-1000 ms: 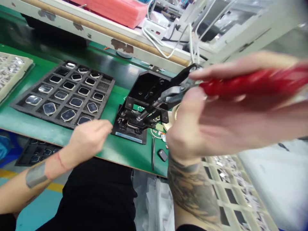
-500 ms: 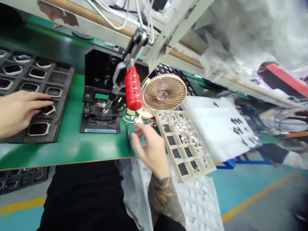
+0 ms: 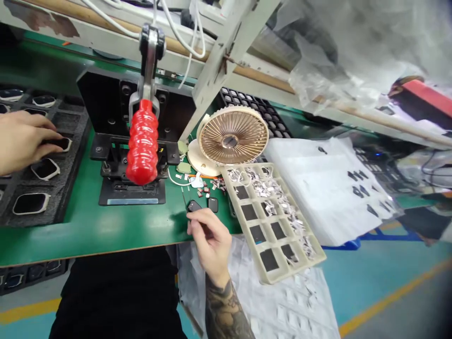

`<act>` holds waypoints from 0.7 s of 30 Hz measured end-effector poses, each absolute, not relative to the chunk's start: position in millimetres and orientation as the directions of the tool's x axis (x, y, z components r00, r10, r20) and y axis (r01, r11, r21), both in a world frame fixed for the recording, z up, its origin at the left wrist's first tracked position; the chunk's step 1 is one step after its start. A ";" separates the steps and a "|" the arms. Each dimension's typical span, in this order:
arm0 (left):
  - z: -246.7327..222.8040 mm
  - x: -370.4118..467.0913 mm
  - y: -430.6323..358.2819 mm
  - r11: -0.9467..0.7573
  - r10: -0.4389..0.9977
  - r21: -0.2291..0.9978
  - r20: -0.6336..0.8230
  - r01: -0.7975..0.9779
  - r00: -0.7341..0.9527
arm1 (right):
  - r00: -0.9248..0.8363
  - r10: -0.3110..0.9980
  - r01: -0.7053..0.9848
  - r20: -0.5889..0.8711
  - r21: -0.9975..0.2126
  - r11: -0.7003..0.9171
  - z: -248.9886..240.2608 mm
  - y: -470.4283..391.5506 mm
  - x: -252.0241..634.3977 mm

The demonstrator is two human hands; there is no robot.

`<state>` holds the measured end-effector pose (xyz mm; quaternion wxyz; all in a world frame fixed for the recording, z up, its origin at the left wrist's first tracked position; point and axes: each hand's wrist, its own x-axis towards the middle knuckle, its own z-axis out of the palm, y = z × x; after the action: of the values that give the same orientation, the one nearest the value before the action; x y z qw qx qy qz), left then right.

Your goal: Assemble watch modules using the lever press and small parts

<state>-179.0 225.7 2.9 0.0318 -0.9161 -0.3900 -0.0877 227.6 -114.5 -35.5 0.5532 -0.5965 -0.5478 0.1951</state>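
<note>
My left hand (image 3: pixel 26 141) reaches over the black foam tray (image 3: pixel 76 174) at the left, its fingers closed on the edge of a watch case (image 3: pixel 66 144). Another watch case (image 3: pixel 45 168) lies tilted just below. Near the bench's front edge, my right hand (image 3: pixel 209 235) has thumb and forefinger pinched on thin dark tweezers (image 3: pixel 185 200). Two small black pieces, one a rounded square (image 3: pixel 213 204), lie just beyond those fingertips. Between the hands stands a black press (image 3: pixel 134 190) with its red handle (image 3: pixel 142 141) pointing down.
A round fan (image 3: pixel 233 136) stands behind small scattered parts. Right of my right hand, a cream compartment tray (image 3: pixel 263 270) holds black squares and white pieces. White foam sheets (image 3: pixel 307 188) lie beyond it. A shelf rail (image 3: pixel 261 75) crosses above. Another person's hand (image 3: pixel 429 241) shows at far right.
The view has shifted, bringing the press handle nearer the centre of its frame. My right hand has closed on the tweezers, which lay on the bench before. The watch case below my left hand now appears tilted.
</note>
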 end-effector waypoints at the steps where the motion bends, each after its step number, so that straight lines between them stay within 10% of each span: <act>1: 6.8 -175.2 218.6 -0.707 0.698 -0.027 0.132 0.706 0.704 | 0.357 0.858 0.350 0.369 -0.904 0.244 -36.3 -113.1 227.0; 6: 27.4 -148.3 197.9 -0.525 0.851 0.063 0.070 0.849 0.520 | 0.316 0.850 0.096 0.422 -0.905 0.414 -33.4 -97.1 212.7; 11: 30.7 -130.8 123.5 -0.347 0.929 0.352 0.253 0.869 0.269 | 0.328 0.658 0.481 0.678 -0.720 0.501 -37.0 -84.2 191.9; 14: 16.4 -101.2 45.2 -0.242 0.964 0.915 0.189 0.324 0.185 | 0.349 0.605 0.505 0.715 -0.688 0.522 -42.4 -80.5 177.3; 21: -28.1 -28.3 -22.9 0.125 0.943 0.981 -0.071 -0.148 0.325 | 0.411 0.801 0.113 0.436 -0.896 0.430 -45.4 -69.4 148.3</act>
<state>-28.3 -22.9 -28.1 -0.6385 -0.5050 -0.3936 -0.4271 148.3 -69.4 -45.4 0.6941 -0.4729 -0.4828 0.2479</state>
